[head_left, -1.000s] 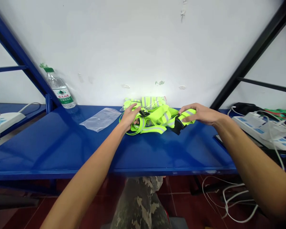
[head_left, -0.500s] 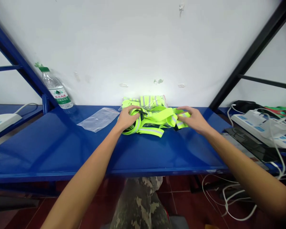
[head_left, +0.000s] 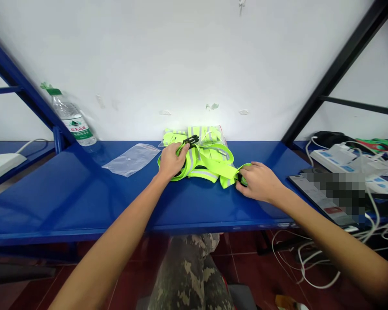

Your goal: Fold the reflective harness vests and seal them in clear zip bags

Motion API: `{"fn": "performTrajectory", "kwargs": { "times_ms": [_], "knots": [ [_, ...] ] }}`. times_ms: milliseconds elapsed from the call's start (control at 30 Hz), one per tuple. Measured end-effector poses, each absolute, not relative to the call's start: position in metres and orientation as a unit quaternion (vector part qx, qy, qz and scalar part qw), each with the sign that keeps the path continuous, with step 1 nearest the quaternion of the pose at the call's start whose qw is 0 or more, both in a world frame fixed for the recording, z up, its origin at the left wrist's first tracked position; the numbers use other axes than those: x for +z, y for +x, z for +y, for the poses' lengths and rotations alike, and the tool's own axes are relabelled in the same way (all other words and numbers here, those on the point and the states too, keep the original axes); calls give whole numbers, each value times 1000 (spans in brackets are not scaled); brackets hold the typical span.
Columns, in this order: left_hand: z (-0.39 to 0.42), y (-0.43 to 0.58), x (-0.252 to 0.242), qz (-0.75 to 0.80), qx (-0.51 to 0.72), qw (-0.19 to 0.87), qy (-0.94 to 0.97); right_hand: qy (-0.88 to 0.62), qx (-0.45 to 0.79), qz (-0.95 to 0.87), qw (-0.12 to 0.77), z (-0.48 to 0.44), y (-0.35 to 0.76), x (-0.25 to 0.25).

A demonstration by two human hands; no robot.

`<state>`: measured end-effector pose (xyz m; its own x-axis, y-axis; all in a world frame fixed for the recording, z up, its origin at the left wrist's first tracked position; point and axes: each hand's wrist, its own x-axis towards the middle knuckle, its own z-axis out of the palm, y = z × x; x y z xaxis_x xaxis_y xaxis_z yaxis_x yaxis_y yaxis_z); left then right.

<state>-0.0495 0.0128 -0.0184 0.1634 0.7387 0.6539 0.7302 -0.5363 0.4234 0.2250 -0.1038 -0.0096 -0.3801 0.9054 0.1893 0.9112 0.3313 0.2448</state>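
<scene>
A neon-yellow reflective strap vest (head_left: 207,163) with grey stripes and black buckles lies bunched at the back middle of the blue shelf (head_left: 84,202). My left hand (head_left: 170,161) grips its left loop, fingers curled near a black buckle. On the vest's right end, my right hand (head_left: 259,182) is closed over a strap and its black buckle. Behind the vest, against the wall, sits a packed vest in a clear bag (head_left: 203,134).
An empty clear plastic bag (head_left: 132,159) lies left of the vest. A water bottle (head_left: 70,120) stands at the back left by a blue post. Power strips and white cables (head_left: 349,168) crowd the right side. My camouflage-clad leg (head_left: 190,275) shows below the shelf.
My right hand has pulled its strap end toward me and down onto the shelf. My left hand shifted slightly back, keeping hold of the vest's left loop.
</scene>
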Motion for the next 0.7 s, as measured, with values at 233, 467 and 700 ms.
{"fn": "performTrajectory", "kwargs": {
  "times_ms": [233, 467, 700],
  "knots": [
    [-11, -28, -25, 454, 464, -6, 760, -580, -85, -794, -159, -91, 213, 5],
    [-10, -28, -29, 461, 484, 26, 743, -595, -59, -795, -102, -95, 200, 24],
    [-7, -32, -24, 470, 529, 27, 706, -542, 338, -744, 194, -77, 223, 67]
  ]
}}
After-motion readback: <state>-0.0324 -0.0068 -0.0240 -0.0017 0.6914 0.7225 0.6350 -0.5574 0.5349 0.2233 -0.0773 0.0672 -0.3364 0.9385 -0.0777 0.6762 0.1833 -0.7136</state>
